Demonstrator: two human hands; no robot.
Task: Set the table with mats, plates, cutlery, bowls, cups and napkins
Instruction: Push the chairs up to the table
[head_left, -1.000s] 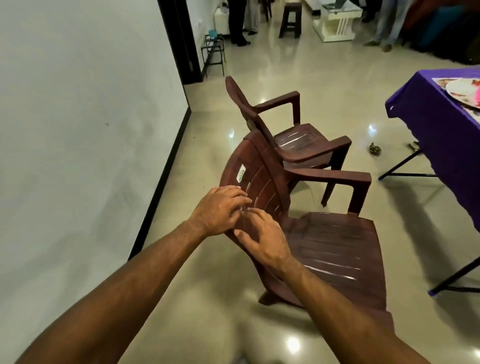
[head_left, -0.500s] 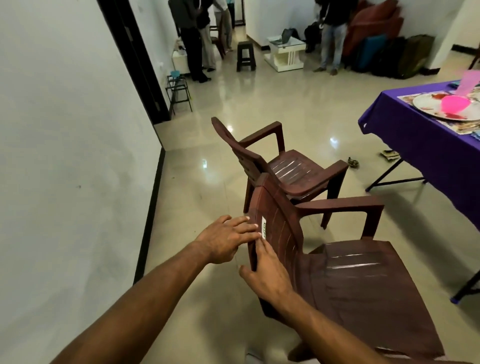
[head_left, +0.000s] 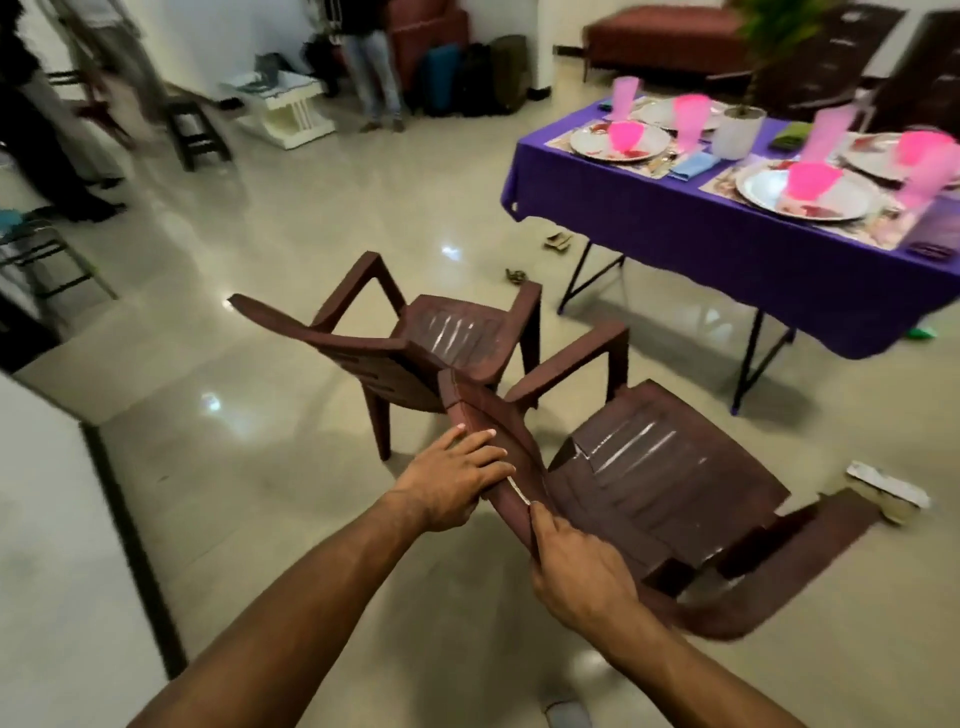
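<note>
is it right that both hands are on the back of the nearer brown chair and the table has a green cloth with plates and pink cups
Not quite. The head view shows the table's cloth is purple, not green. The rest holds: the left hand and right hand are both on the back of the nearer brown chair, and plates and pink cups sit on the table.

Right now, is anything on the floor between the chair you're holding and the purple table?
Nothing large: both hands, left hand and right hand, grip the near chair. The floor toward the table looks open; its black legs stand at that edge.
</note>
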